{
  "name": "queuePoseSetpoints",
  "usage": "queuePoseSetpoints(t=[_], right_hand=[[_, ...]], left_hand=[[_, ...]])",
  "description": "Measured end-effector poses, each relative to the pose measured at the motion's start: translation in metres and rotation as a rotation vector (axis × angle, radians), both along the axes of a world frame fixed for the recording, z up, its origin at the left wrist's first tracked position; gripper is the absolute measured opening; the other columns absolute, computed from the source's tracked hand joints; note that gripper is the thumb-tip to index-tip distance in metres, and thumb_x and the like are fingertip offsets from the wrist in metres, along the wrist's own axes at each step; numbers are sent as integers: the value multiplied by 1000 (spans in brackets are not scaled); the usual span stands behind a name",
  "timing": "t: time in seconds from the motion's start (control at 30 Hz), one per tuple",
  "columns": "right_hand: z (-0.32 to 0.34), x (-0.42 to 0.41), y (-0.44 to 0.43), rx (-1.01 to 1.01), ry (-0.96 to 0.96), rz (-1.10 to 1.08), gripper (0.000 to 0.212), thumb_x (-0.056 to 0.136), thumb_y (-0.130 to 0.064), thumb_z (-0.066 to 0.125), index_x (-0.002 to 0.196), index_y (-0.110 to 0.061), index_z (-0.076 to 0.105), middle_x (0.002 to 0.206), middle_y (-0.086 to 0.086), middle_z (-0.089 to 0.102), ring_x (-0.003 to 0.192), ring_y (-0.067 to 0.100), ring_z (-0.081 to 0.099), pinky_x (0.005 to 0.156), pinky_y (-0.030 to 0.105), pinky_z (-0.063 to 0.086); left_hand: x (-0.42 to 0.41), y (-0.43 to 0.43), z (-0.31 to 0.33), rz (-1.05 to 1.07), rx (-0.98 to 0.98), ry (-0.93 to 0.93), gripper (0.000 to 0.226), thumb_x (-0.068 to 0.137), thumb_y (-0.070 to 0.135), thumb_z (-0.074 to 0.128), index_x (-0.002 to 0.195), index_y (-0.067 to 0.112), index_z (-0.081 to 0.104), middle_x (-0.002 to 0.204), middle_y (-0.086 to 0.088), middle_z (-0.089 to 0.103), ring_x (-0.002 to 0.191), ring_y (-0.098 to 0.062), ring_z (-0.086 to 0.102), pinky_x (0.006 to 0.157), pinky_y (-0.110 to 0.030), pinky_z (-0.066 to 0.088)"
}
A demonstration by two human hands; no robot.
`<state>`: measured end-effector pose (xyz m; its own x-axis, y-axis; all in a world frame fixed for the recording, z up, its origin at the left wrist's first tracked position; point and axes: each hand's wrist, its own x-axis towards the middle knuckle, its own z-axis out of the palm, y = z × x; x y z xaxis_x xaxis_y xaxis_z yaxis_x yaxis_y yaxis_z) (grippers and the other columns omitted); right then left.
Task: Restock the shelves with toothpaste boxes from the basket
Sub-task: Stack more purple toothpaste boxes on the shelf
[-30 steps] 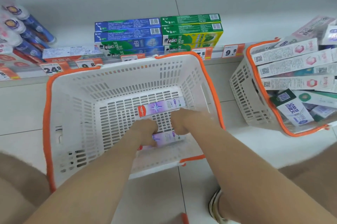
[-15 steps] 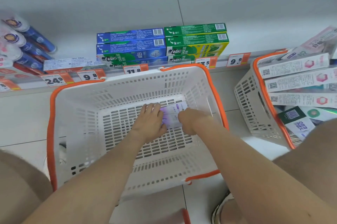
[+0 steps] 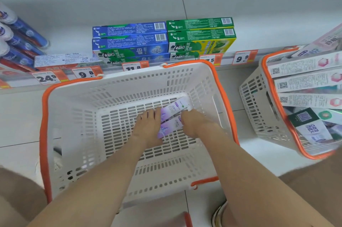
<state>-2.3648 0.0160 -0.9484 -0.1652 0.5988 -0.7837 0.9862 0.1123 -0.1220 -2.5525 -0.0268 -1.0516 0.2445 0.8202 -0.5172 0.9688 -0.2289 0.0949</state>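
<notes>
Two purple-and-white toothpaste boxes [image 3: 171,115] lie side by side, slanted, on the bottom of the white basket with an orange rim [image 3: 223,97]. My left hand [image 3: 148,128] rests with straight fingers against the boxes' left side. Fingers curled, my right hand [image 3: 194,123] grips their right side. The pair sits squeezed between both hands. On the shelf behind the basket stand stacked blue toothpaste boxes [image 3: 129,41] and green ones [image 3: 201,36].
A second white basket [image 3: 259,101], tipped and full of white toothpaste boxes, stands at the right. Blue tubes [image 3: 20,41] lie on the shelf at far left. Price tags [image 3: 84,74] line the shelf edge. My knees frame the basket on both sides.
Both hands moved from the basket's near side to the far right of its floor. The two purple boxes, apart before, now lie together between my hands.
</notes>
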Motion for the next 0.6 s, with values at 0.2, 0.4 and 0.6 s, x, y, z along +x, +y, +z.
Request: queuePoseSetpoints(t=[0.2,0.4,0.6], right_hand=[[19,0,12,103,-39,150,48,91,-6,67,136,-10,49,130,12,56,121,32,60,83,37,48],[77,-16,34,368,149,414,101,62,-46,95,139,-28,33,137,0,43,126,26,47,99,44,45],[155,-42,37,483,434,346,75,62,-59,91,121,-29,56,118,-4,69,109,24,64,85,36,49]], left_hand=[[-16,17,51,378,-347,-371,67,54,64,75,111,29,66,102,6,72,90,-16,70,84,-39,61],[-58,62,169,705,-941,-656,68,79,59,75,133,20,64,128,-20,71,99,-29,70,89,-42,59],[-97,64,292,631,-917,-800,84,62,51,87,136,18,65,134,-19,70,126,-42,65,112,-61,46]])
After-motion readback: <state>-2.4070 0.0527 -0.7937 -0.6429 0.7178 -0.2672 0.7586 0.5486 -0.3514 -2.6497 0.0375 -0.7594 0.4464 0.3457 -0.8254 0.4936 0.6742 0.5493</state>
